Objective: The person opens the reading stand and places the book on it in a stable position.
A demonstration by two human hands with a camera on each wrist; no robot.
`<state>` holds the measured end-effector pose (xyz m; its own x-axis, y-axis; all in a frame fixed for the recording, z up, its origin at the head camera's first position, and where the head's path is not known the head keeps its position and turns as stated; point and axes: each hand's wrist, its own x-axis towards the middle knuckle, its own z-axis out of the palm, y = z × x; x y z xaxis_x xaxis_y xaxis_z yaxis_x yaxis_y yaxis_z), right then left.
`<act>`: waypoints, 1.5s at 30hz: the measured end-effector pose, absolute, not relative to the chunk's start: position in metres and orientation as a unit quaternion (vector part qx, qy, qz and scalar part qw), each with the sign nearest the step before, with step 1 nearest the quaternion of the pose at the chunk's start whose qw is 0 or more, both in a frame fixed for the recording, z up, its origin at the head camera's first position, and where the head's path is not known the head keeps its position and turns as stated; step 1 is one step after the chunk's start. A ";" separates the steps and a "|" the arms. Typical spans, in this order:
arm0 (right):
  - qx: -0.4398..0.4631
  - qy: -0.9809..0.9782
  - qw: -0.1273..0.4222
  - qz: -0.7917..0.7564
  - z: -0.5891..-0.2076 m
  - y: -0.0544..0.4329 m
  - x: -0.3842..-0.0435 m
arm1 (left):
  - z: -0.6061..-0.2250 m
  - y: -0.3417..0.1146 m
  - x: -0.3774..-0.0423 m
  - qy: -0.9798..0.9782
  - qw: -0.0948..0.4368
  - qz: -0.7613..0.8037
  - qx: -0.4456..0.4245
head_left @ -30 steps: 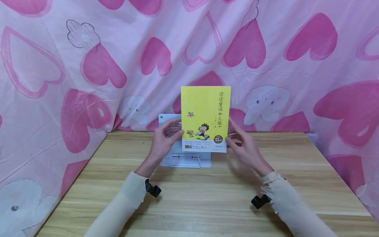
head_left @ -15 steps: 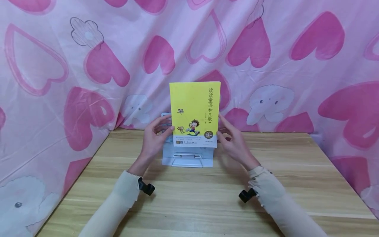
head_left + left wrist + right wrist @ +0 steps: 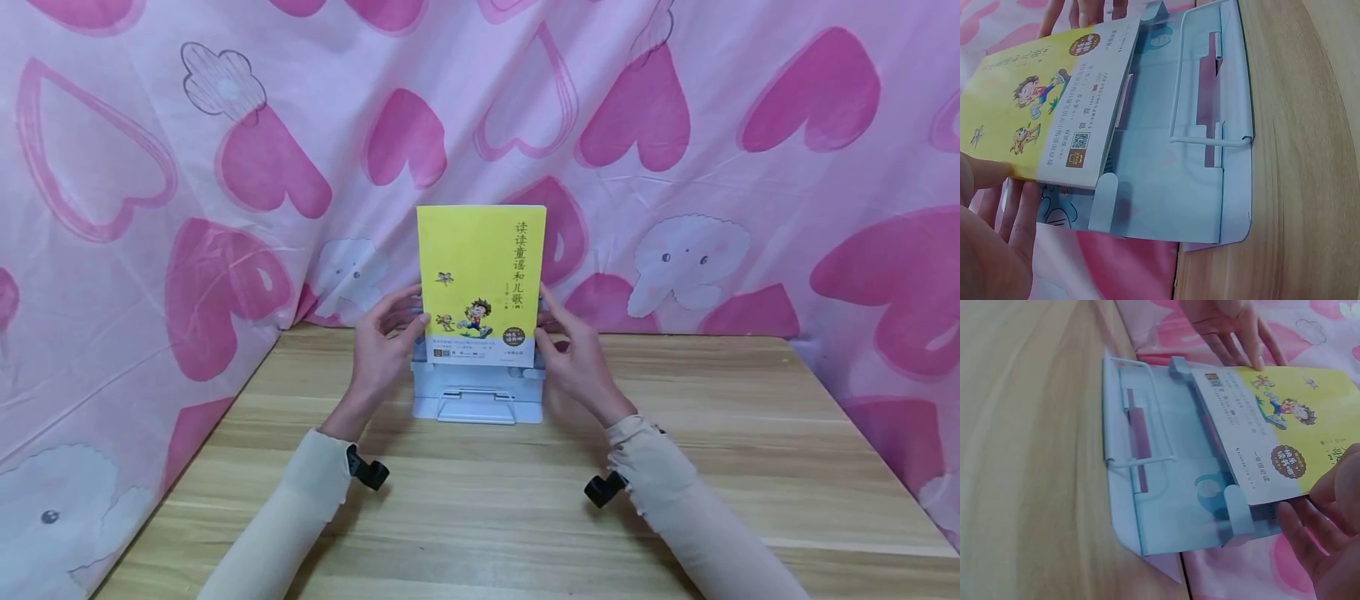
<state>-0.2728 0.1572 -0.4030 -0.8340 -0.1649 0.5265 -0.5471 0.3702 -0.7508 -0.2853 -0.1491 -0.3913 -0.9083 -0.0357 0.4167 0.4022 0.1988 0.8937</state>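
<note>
Both hands hold a yellow book (image 3: 480, 258) with a white lower band, its cover facing me. The left hand (image 3: 378, 346) pinches the book's left edge, thumb on the cover and fingers behind. At the right edge the right hand (image 3: 573, 358) grips it the same way. Directly behind and below the book stands a light blue book stand (image 3: 480, 386), its upper part hidden by the book. A wire support (image 3: 1175, 94) lies at the front of its base. In the right wrist view the book's lower edge sits just above the stand's small side hook (image 3: 1238, 512).
The stand rests on a wood-grain table (image 3: 480, 517) near its back edge. A pink cloth with hearts (image 3: 405, 137) hangs behind and at both sides. Black wrist cameras (image 3: 367, 468) are strapped below each sleeve cuff.
Both hands have moved the book leftward, from right of the stand to centred in front of it. The grip on both edges looks the same.
</note>
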 end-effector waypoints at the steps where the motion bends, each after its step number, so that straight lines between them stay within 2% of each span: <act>1: 0.219 -0.807 0.189 0.515 -0.404 0.157 -0.273 | -0.391 -0.149 -0.285 -0.755 0.176 -0.620 -0.124; 14: 0.218 -0.812 0.210 0.499 -0.408 0.156 -0.273 | -0.393 -0.150 -0.287 -0.750 0.183 -0.621 -0.134; 22: 0.220 -0.825 0.277 0.442 -0.410 0.155 -0.272 | -0.392 -0.151 -0.290 -0.765 0.202 -0.594 -0.146; 35: 0.223 -0.840 0.240 0.432 -0.408 0.149 -0.267 | -0.389 -0.152 -0.285 -0.829 0.232 -0.494 -0.126; 45: 0.211 -0.851 0.242 0.415 -0.412 0.149 -0.267 | -0.385 -0.150 -0.282 -0.855 0.192 -0.470 -0.106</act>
<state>-0.2668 0.1493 -0.4117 -0.7943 -0.1579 0.5866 -0.5596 0.5660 -0.6054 -0.2821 -0.1503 -0.3849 -0.9036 0.0014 0.4284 0.3623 0.5360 0.7625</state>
